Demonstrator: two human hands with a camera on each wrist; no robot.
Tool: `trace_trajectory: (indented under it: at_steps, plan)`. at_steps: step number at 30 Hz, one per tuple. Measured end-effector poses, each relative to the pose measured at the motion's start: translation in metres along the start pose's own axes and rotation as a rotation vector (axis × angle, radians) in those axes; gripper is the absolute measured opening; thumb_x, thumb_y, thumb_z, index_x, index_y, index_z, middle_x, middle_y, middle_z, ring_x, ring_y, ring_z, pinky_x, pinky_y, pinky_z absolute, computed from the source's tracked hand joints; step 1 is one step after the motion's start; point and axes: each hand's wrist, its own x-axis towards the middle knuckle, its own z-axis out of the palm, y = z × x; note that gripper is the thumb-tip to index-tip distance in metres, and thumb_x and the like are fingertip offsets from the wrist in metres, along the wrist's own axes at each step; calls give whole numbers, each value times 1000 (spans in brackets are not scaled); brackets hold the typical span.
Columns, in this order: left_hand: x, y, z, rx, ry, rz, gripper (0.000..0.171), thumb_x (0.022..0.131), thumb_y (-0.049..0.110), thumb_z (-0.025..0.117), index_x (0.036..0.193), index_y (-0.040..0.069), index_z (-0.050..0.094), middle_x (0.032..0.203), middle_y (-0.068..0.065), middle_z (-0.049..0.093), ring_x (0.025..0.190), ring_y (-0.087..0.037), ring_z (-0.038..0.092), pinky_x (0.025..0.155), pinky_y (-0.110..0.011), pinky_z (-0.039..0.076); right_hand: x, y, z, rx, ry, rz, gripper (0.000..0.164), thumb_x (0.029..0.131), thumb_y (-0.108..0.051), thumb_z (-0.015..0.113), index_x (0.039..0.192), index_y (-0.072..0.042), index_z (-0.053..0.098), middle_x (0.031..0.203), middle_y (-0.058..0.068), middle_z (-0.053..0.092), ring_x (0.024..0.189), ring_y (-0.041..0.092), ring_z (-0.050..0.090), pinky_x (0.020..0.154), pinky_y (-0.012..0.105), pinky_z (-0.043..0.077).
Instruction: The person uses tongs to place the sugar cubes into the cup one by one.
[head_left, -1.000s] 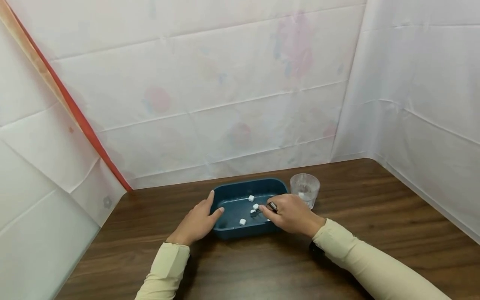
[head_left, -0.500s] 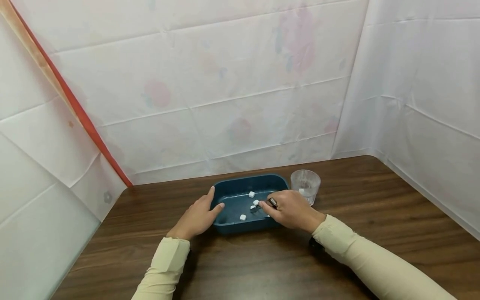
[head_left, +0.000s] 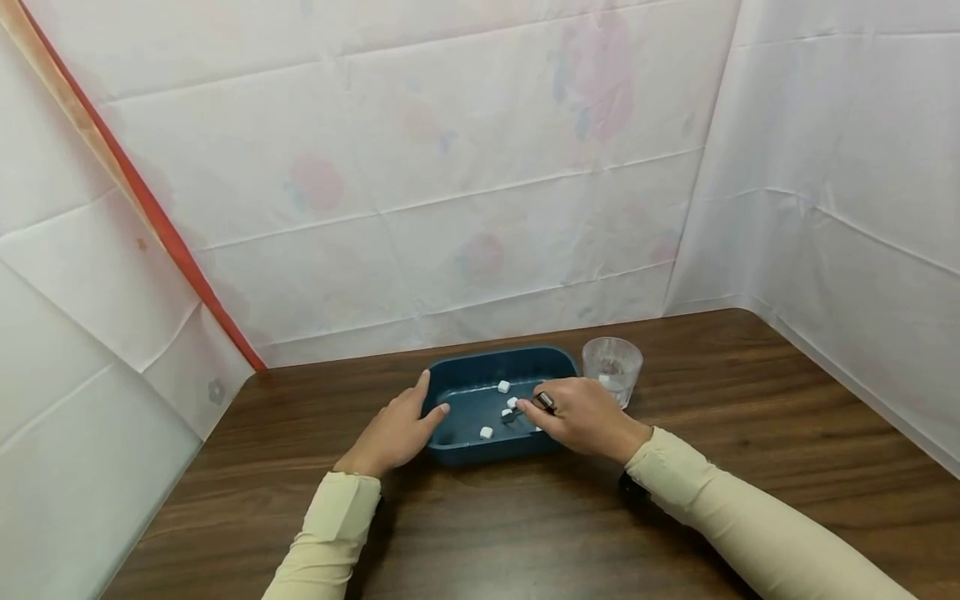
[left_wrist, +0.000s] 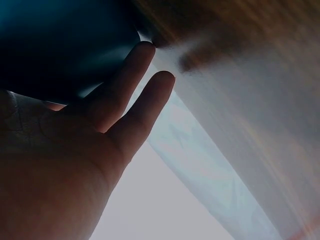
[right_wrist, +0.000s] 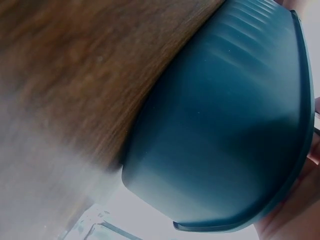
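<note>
No cube (head_left: 487,432) had visibly shifted, so none was lifted: the right hand (head_left: 583,417) still gripped the tool (head_left: 546,402), perhaps touching one; the left hand (head_left: 393,432), straight-fingered, touched the tray (head_left: 457,455).

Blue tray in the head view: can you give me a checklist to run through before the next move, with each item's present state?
1. Tray steadied: ok; the left hand is at the left end of the blue tray, thumb over the rim.
2. Tray resting on the table: ok.
3. Tool held: ok; the right hand grips it.
4. Cube secured in the tool: cannot tell; its tip is too small to judge.
5. Space around the tip free: not ok; white cubes lie close by.
6. Clear cup upright: ok; it stands by the tray's right end.
</note>
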Motion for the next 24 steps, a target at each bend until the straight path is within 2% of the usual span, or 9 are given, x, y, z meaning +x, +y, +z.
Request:
trace_trajectory:
  at_steps: [10,24]
  plan:
    - [-1,0,0,-4,12,8,78,104,46,48,160,4,14,157,-23,33,143,-40,34,112,-60,30,0,0,1,1,10,6,38,99,-35,64,66,-24,49,59,-13,38,50,0,38,43,20,36]
    - [0,0,0,5,11,8,78,104,47,48,161,5,14,157,-22,34,143,-39,34,112,-59,30,0,1,0,14,69,-11,41,99,-30,64,63,-24,44,57,-13,33,48,0,33,42,19,28]
